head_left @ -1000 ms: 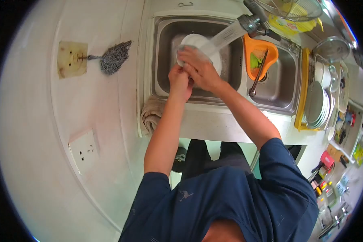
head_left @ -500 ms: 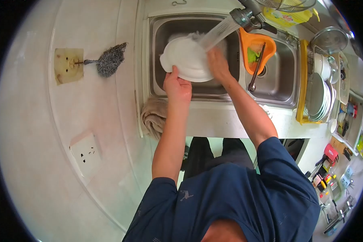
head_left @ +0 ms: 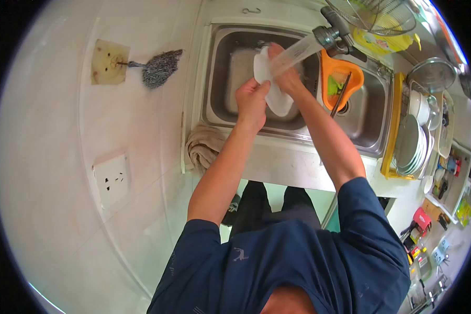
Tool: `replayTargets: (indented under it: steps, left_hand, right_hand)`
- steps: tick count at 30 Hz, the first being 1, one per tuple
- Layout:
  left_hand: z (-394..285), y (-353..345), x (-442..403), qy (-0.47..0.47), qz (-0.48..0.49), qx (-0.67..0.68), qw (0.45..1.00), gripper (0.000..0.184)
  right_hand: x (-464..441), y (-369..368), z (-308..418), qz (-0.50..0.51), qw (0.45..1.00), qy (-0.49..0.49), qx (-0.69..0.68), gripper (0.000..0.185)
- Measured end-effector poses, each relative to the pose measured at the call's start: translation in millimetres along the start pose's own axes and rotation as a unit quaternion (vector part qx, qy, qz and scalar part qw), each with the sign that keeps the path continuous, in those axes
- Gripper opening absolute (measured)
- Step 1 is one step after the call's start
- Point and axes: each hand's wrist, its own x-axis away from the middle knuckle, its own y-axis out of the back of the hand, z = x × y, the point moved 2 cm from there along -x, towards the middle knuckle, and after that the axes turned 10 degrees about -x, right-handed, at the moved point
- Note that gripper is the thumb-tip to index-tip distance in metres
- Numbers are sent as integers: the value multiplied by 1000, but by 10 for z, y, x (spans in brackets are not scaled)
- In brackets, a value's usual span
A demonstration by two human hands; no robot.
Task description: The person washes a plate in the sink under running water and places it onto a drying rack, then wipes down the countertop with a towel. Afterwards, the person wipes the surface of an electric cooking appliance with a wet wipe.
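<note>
A white plate [head_left: 280,102] is tilted up nearly on edge over the left basin of the steel sink [head_left: 209,99]. My left hand [head_left: 252,102] grips its near left side, with the thumb pressed on the plate. My right hand [head_left: 287,73] lies against the plate's right side, fingers stretched toward its far end, under the running water. The water pours from the faucet [head_left: 327,36] through a clear stream [head_left: 300,52] onto this hand and the plate. Part of the plate is hidden behind the water and my hands.
An orange strainer [head_left: 357,78] with green scraps sits over the divider near the right basin. A yellow-framed dish rack [head_left: 391,162] holds plates and bowls at right. A towel [head_left: 201,146] lies at the front left; a scrubber [head_left: 161,69] hangs on the wall.
The plate has turned from lying broad face up to standing nearly on edge, and has moved right. My right hand has moved up along its side. The camera view has shifted slightly.
</note>
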Motion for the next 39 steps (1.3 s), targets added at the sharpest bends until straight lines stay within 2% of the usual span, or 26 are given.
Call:
replayTargets:
  steps: [1, 2, 3, 5, 7, 9, 10, 11, 12, 14, 16, 18, 20, 21, 23, 25, 26, 27, 29, 30, 31, 33, 34, 35, 37, 39]
  left_hand:
    - [4, 42, -47, 20, -2, -17, 1000, 14]
    - [8, 63, -96, 40, -2, -33, 999, 17]
    - [-22, 70, -108, 38, 0, -33, 999, 17]
    - [-43, 95, -82, 57, -6, 98, 994, 26]
    - [28, 132, -77, 64, 14, 97, 993, 29]
    - [6, 79, -96, 47, -39, 108, 992, 27]
    - [12, 29, -101, 81, -65, 92, 990, 29]
    - [-5, -36, -100, 83, -59, 95, 990, 29]
    - [-31, -84, -105, 64, -89, 89, 990, 29]
    - [-65, -120, -130, 32, -144, 49, 988, 32]
    - [-112, -106, -160, -5, -112, 3, 994, 30]
    - [-141, -78, -144, -42, -81, -48, 995, 28]
    - [-241, -41, -69, -159, -86, -249, 951, 19]
    - [-277, 8, -55, -158, -88, -252, 951, 19]
    - [-372, 107, -29, -230, -77, -265, 933, 19]
    - [-462, 209, 72, -220, -116, -267, 931, 20]
    - [-517, 265, 58, -219, -134, -234, 938, 20]
    - [-567, 319, 40, -216, -151, -200, 944, 19]
    - [-659, 372, 54, -216, -164, -216, 938, 19]
    - [-714, 362, 56, -222, -174, -147, 948, 19]
    - [-764, 351, 68, -227, -184, -78, 953, 19]
    - [-809, 399, 78, -232, -184, -60, 953, 20]
    - [-831, 414, 83, -239, -181, -38, 953, 21]
    - [-845, 413, 109, -238, -184, -40, 953, 21]
    - [-878, 399, 165, -229, -192, -7, 954, 21]
    - [-880, 379, 247, -213, -207, -14, 955, 21]
  right_hand:
    - [35, 10, 27, -39, 994, -82, -64, 61]
    - [264, -110, 122, -70, 994, 48, -65, 54]
    - [424, -160, 234, -71, 994, 51, -64, 54]
    - [659, -198, 424, 14, 983, 178, -38, 36]
    - [711, -110, 390, -17, 979, 201, -35, 29]
    - [777, -30, 227, -46, 972, 230, -29, 24]
    - [808, -4, 84, -117, 977, 178, -25, 24]
    - [829, 55, 57, -188, 974, 123, -23, 25]
    - [841, 156, 23, -243, 965, 63, -80, 21]
    - [815, 510, -118, -368, 913, 7, -177, 24]
    - [798, 1050, -335, -476, 836, -56, -265, 30]
    - [683, 1580, -422, -527, 781, -116, -314, 42]
    - [492, 2092, -1026, -510, 804, -176, -252, 52]
    - [437, 2163, -854, -443, 833, -202, -264, 58]
    - [330, 2222, -856, -406, 859, -235, -204, 49]
    - [472, 2059, -537, -402, 889, -142, -168, 60]
    - [501, 2013, -707, -410, 892, -105, -157, 64]
    - [539, 2005, -729, -406, 893, -111, -161, 64]
    - [644, 2003, -699, -354, 928, -97, -65, 69]
    - [694, 2044, -607, -331, 935, -126, -33, 70]
    - [751, 2065, -548, -329, 936, -108, -62, 65]
    - [827, 2059, -346, -336, 917, -104, -188, 60]
    - [843, 2064, -457, -340, 913, -92, -208, 50]
    - [892, 1976, -396, -338, 913, -95, -209, 50]
    - [987, 1657, -201, -299, 863, -150, -377, 43]
    - [987, 1325, -317, -254, 850, -147, -438, 36]
